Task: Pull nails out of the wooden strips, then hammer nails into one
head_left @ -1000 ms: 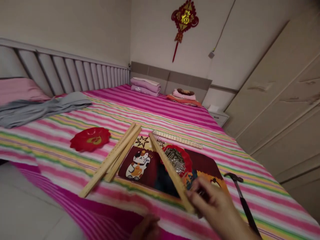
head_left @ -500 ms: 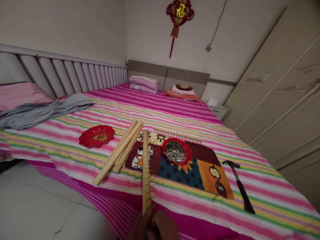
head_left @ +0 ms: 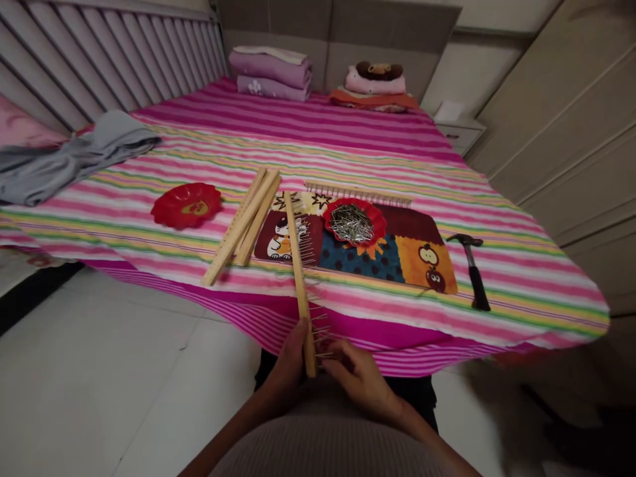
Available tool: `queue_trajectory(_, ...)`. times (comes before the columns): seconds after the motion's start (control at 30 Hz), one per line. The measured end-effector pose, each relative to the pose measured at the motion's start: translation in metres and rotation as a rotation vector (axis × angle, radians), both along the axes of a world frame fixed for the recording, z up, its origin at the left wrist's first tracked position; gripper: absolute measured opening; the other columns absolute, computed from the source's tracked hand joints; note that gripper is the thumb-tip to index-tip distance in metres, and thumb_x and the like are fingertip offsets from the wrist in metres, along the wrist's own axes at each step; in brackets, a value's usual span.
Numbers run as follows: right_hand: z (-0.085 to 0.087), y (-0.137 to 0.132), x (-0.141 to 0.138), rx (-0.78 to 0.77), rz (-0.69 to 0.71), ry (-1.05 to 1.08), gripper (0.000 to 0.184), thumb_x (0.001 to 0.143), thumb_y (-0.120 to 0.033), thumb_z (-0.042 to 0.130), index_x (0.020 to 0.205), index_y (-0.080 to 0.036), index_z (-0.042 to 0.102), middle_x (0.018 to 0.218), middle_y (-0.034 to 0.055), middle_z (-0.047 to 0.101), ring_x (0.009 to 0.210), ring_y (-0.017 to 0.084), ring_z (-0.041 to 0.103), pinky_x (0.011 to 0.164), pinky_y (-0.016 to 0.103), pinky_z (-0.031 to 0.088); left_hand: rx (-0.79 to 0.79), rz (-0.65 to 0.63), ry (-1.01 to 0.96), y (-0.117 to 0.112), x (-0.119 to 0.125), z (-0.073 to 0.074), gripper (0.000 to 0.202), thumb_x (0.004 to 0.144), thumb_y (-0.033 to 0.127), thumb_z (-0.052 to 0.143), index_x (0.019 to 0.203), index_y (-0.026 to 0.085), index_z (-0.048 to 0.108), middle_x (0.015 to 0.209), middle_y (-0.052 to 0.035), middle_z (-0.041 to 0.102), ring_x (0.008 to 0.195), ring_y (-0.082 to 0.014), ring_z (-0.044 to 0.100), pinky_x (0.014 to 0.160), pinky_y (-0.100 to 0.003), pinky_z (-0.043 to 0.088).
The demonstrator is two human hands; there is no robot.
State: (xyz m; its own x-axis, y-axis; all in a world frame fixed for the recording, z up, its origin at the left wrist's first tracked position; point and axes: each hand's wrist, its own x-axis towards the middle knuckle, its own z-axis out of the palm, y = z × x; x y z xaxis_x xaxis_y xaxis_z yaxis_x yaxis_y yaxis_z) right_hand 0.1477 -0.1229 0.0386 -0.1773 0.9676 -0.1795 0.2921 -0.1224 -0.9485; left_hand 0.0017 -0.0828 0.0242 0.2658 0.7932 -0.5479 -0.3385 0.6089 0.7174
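My left hand (head_left: 292,354) grips the near end of a wooden strip (head_left: 299,281), its thumb along the top. A row of thin nails sticks out from the strip's right side, and its far end reaches over a patterned mat (head_left: 360,270). Beside the near end, my right hand (head_left: 362,379) pinches one of the nails (head_left: 324,355) between thumb and fingers. A red scalloped dish (head_left: 381,228) full of loose nails (head_left: 350,223) stands on the mat. Just behind it lies another strip with nails (head_left: 358,192).
Several plain wooden strips (head_left: 243,222) lie stacked left of the mat, near a second red dish (head_left: 186,207). A claw hammer (head_left: 474,271) lies to the right. Grey cloth (head_left: 74,156) and folded bedding (head_left: 271,73) rest farther back on the striped bed (head_left: 209,156).
The view has tilted down, bringing both hands and forearms fully into sight. My right hand now shows apart from the left, at the nails on the strip's right side.
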Motion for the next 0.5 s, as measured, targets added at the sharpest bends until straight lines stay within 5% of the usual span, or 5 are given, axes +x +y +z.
queue_trajectory(0.2,0.016,0.006,0.005,0.197,0.366,-0.361,0.019,0.095,-0.029,0.043,0.096,-0.018,0.058,0.095,0.0075,0.067,0.087,0.020,0.061,0.076,0.031,0.045,-0.059,-0.002,-0.002,-0.003,-0.003,-0.009,0.048,0.076,0.064,0.059,0.072,0.016,0.060,0.059,0.0011,0.058,0.051,-0.0120,0.050,0.049,-0.024,0.039)
queue_trajectory(0.5,0.011,0.010,0.003,0.191,0.457,-0.422,0.022,0.096,-0.028,0.042,0.087,-0.017,0.059,0.091,0.0067,0.068,0.080,0.017,0.058,0.070,0.029,0.041,0.039,0.083,0.164,-0.001,-0.007,-0.007,0.040,0.079,0.056,0.057,0.071,0.018,0.061,0.054,-0.0002,0.059,0.050,-0.0147,0.051,0.047,-0.026,0.039)
